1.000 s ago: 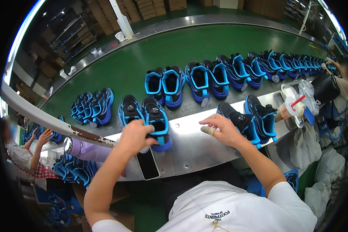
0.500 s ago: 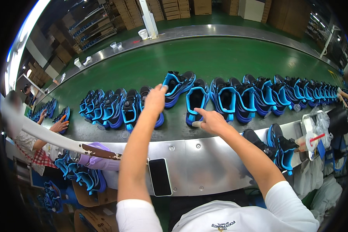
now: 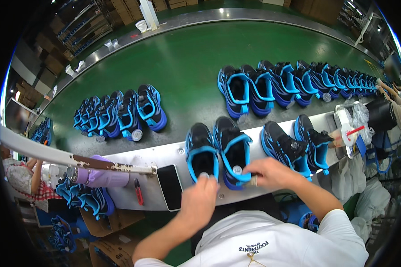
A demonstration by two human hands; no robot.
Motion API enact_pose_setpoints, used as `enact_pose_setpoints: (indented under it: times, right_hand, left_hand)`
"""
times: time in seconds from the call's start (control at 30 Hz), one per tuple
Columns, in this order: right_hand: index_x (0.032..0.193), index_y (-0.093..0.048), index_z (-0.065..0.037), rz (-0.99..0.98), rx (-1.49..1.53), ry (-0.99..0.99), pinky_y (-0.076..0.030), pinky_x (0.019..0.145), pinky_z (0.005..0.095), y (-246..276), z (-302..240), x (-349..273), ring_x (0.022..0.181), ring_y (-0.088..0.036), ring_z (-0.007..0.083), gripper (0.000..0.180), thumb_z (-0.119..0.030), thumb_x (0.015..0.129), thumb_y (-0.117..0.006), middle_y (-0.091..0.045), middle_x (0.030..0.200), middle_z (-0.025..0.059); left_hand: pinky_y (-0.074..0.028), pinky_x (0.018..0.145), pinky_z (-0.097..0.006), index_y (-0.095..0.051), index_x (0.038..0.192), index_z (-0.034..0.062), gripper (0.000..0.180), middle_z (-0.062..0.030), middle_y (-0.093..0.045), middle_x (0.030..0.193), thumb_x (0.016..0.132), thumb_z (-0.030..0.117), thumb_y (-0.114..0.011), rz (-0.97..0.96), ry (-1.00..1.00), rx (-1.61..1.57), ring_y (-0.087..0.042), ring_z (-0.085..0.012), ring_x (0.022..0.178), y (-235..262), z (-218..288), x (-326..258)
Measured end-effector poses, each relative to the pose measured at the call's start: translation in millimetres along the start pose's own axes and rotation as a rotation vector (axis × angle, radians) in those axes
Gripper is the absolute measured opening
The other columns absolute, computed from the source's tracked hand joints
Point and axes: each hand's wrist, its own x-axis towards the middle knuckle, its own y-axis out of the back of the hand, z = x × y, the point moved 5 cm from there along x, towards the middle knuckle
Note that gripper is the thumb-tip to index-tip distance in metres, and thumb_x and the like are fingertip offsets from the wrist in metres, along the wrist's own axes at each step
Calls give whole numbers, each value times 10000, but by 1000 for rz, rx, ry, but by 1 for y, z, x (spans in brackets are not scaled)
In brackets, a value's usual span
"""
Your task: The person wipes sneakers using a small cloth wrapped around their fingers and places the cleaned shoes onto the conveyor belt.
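Observation:
Two black sneakers with bright blue collars and soles stand side by side on the metal ledge in front of me, toes pointing away. My left hand (image 3: 199, 200) is closed at the heel of the left sneaker (image 3: 200, 140), its fingertips on the rim. My right hand (image 3: 272, 173) pinches the heel of the right sneaker (image 3: 227, 132), beside a small round tag (image 3: 237, 170) at its collar. Something pale is wrapped around a finger of that hand. Another pair of sneakers (image 3: 278, 143) rests on the ledge to the right.
Rows of matching sneakers stand on the green conveyor belt (image 3: 178, 66), left and right. On the ledge lie a phone (image 3: 169, 187), a red cutter (image 3: 139, 192) and a purple bottle (image 3: 107, 177). A white metal bar (image 3: 44, 146) crosses at left. Co-workers sit at both sides.
Both hands have come back from the belt toward me. Two sneakers now stand on the ledge before me, and a gap shows in the belt's row. The view has shifted.

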Motion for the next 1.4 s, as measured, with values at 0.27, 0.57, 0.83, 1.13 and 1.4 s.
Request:
enact_pose_setpoints:
  times: [0.27,0.57,0.83,1.13,1.4]
  right_hand:
    - [936,-707,-88,132,-26,27,-509,639,376,-6,-32,-64,684,-632,272,203,-226,788,-731,-656,774,110]
    - [1205,-589,-87,328,-392,166,-519,820,369,-17,-21,-1,999,-604,305,630,57,604,-713,-625,1115,112]
    - [1193,-625,-135,368,-247,16,-520,803,385,-12,-34,0,940,-611,335,606,41,619,-709,-594,1099,135]
    - [1111,-636,-106,298,-425,141,-527,828,380,-19,-32,-33,1049,-573,339,468,55,672,-637,-559,1146,150]
    - [1240,-515,38,143,-546,204,-539,862,393,-44,-32,-39,1219,-443,454,510,-3,741,-611,-441,1251,269]
  left_hand:
    - [-435,549,-355,-623,860,6,208,-124,-581,832,751,121,-759,142,193,-316,-522,-282,607,-3,8,-82]
    - [-488,811,-420,-588,1079,16,384,-135,-610,1077,713,2,-703,160,-21,-73,-591,-359,938,-22,-23,-20]
    - [-483,822,-421,-612,1008,34,360,-114,-612,1095,669,-85,-631,186,38,-133,-581,-350,972,-29,-16,-21]
    - [-479,766,-338,-669,844,67,265,-41,-625,1177,639,-87,-598,210,-74,-10,-512,-276,875,-30,-17,-38]
    - [-484,737,-351,-668,851,89,202,-79,-576,1281,675,7,-618,81,-247,193,-518,-279,860,-38,-4,-41]
